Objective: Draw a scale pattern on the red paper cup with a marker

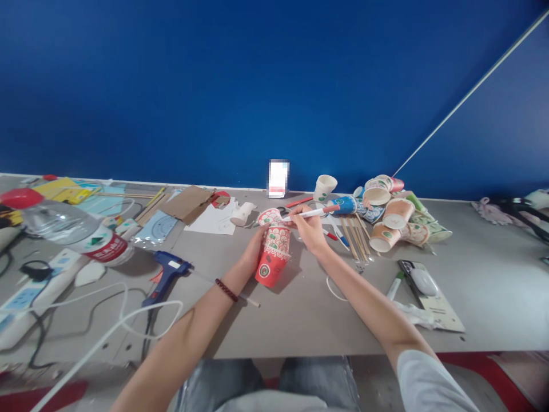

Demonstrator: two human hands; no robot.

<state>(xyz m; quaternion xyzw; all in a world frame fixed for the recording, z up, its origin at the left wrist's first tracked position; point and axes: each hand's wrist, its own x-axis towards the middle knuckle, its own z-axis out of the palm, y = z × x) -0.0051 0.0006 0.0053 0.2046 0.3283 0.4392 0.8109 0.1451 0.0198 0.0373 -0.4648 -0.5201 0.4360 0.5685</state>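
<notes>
My left hand (255, 247) is wrapped round the side of a red-and-white patterned paper cup assembly (277, 240), which leans on the table with its plain red end (270, 273) toward me. Between the fingers of my right hand (309, 230) is a white marker pen (315, 212) with a reddish end. The pen slants leftward, its tip at the upper part of the cups; whether it touches them I cannot tell. Just behind, a round red-patterned piece (270, 216) shows at the top of the cups. Part of the left fingers is hidden behind the cups.
A blue glue gun (167, 277), a water bottle (81, 232) and a power strip (40, 292) with loose cables lie left. Paper cups (397, 214) are heaped at the right beside wooden sticks (355, 236). Cardboard (189, 203) and white paper (210, 220) lie behind.
</notes>
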